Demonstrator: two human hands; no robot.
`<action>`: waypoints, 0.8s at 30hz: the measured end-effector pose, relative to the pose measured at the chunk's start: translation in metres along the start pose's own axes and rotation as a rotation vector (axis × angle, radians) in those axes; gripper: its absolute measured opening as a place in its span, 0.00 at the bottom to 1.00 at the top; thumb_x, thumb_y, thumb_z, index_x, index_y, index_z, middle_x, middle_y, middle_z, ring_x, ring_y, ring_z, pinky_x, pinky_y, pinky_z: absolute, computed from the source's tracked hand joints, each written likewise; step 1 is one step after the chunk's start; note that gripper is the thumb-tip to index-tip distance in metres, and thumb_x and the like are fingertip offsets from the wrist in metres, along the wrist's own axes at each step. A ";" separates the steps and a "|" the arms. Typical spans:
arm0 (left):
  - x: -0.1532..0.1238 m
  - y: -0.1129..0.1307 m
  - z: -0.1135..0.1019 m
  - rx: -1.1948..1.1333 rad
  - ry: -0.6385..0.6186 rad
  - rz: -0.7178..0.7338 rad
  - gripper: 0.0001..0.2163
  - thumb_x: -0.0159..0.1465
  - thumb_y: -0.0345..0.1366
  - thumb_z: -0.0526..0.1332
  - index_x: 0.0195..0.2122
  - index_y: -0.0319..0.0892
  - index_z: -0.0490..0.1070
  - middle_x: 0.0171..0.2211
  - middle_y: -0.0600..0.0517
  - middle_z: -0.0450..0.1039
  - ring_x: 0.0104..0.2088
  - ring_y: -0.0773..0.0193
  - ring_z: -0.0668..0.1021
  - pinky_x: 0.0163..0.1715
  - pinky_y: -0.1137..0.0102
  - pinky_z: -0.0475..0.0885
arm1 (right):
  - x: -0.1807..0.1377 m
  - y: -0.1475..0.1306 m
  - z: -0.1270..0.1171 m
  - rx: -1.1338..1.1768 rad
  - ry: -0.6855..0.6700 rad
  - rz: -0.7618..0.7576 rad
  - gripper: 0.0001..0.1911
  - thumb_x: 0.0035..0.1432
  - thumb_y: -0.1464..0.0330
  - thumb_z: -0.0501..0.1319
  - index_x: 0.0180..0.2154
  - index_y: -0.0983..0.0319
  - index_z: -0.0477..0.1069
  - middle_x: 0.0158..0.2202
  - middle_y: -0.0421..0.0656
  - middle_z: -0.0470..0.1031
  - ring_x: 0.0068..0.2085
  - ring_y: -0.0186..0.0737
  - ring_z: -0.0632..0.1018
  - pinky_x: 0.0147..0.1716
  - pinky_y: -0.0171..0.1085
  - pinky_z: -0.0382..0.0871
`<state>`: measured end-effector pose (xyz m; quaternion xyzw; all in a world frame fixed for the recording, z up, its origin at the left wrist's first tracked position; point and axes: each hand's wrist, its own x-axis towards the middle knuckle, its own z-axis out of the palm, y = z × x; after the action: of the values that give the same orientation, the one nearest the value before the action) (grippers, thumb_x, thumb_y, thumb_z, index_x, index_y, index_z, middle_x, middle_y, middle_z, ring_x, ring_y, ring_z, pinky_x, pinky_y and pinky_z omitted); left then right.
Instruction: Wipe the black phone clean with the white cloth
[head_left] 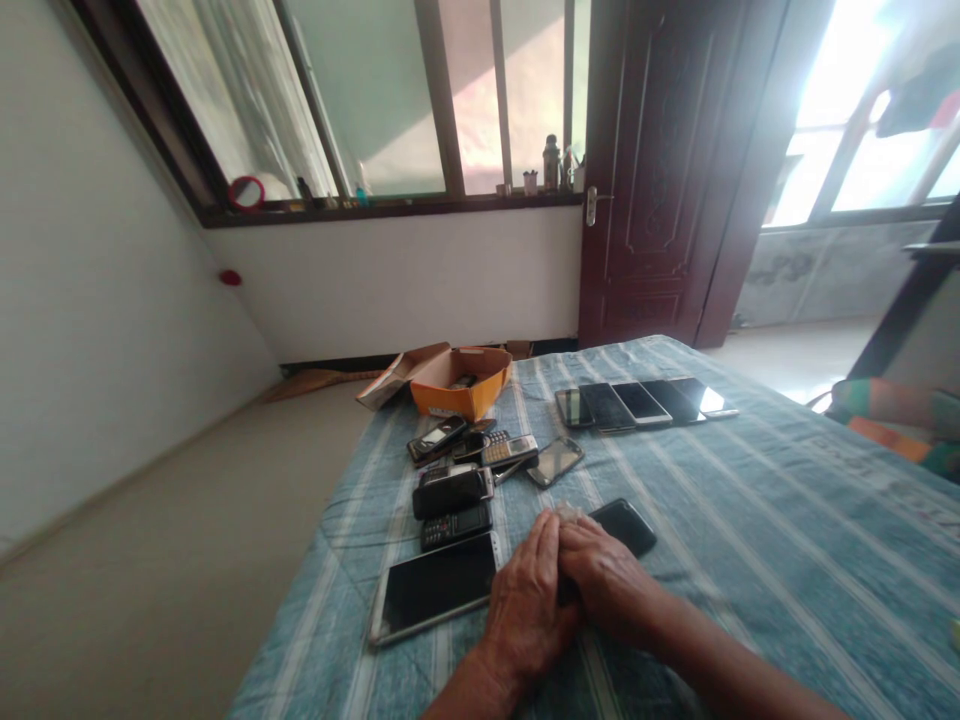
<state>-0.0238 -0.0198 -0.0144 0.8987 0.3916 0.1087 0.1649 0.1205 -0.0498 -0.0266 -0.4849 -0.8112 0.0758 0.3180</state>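
My left hand (529, 595) and my right hand (606, 568) are closed together at the front of the bed-like surface, fingers pressed side by side. A dark gap shows between them, and what they hold is mostly hidden. Something whitish and crumpled (568, 511) peeks out at the fingertips. Just beyond my right hand lies a dark smartphone (628, 527). To the left of my left hand is a white-edged tablet (439, 590) with a black screen. A phone with a pale, worn face (556, 462) rests a little farther off.
Several old keypad phones (456, 525) are piled at the left. Behind them stands an open orange box (465, 390) with a phone inside. Several smartphones (641, 402) lie in a row at the back right. A striped blue cloth (787, 560) covers the surface.
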 end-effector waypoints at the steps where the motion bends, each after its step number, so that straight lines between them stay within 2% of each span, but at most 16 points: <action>1: 0.000 0.001 -0.001 0.001 -0.005 -0.009 0.37 0.51 0.36 0.58 0.63 0.29 0.52 0.64 0.38 0.52 0.64 0.53 0.59 0.62 0.59 0.58 | -0.002 -0.003 -0.003 0.001 -0.010 -0.003 0.17 0.61 0.77 0.52 0.47 0.62 0.74 0.47 0.47 0.75 0.54 0.42 0.70 0.61 0.44 0.53; 5: -0.001 0.004 -0.004 0.002 -0.036 -0.038 0.38 0.51 0.37 0.59 0.63 0.28 0.53 0.64 0.38 0.53 0.63 0.52 0.60 0.62 0.61 0.57 | -0.015 -0.018 -0.020 0.026 -0.094 0.005 0.18 0.63 0.76 0.52 0.51 0.59 0.71 0.51 0.46 0.73 0.56 0.40 0.68 0.61 0.43 0.52; 10: -0.002 0.009 -0.005 0.021 -0.045 -0.003 0.37 0.52 0.40 0.59 0.63 0.31 0.54 0.64 0.40 0.53 0.61 0.49 0.64 0.61 0.59 0.60 | -0.030 -0.027 -0.032 0.055 -0.144 -0.003 0.16 0.64 0.72 0.54 0.51 0.59 0.72 0.49 0.47 0.75 0.55 0.42 0.70 0.60 0.43 0.56; 17: -0.006 0.015 -0.007 0.069 -0.074 0.044 0.37 0.52 0.40 0.61 0.63 0.34 0.55 0.64 0.41 0.54 0.58 0.47 0.67 0.57 0.57 0.64 | -0.034 -0.027 -0.035 0.027 -0.150 -0.049 0.18 0.65 0.70 0.52 0.56 0.59 0.67 0.56 0.48 0.69 0.60 0.43 0.66 0.62 0.45 0.54; 24: -0.004 0.007 -0.002 0.038 -0.062 0.042 0.40 0.50 0.45 0.65 0.62 0.31 0.56 0.63 0.36 0.57 0.59 0.45 0.66 0.58 0.55 0.63 | -0.021 -0.022 -0.029 0.024 -0.114 0.014 0.20 0.62 0.76 0.53 0.53 0.58 0.70 0.53 0.47 0.72 0.58 0.42 0.67 0.61 0.44 0.53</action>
<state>-0.0221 -0.0269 -0.0105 0.9126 0.3695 0.0767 0.1573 0.1284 -0.0843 -0.0034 -0.4814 -0.8237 0.1151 0.2767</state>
